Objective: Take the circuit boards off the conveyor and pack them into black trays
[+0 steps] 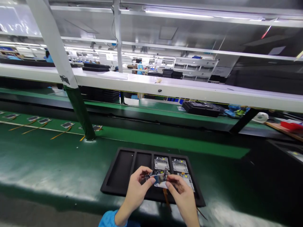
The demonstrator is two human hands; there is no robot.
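Observation:
Between my two hands, above a black foam tray [111, 179], is a small circuit board [160, 177] with an orange ribbon cable hanging below it. My left hand [139, 183] pinches its left edge between thumb and fingers. On the other edge, my right hand [178, 186] grips with thumb and forefinger. Under and behind the held board, another circuit board [161, 162] lies in the tray's third compartment. The rightmost compartment holds two more, an upper board [179, 165] and a lower board [187, 180], the latter partly hidden by my right hand.
A row of boards with orange ribbon cables [67, 125] lies on the green belt at left. A slanted post [80, 110] rises from the bench, supporting a white shelf [142, 82]. Black trays [201, 108] sit behind. A dark box [279, 176] stands at right.

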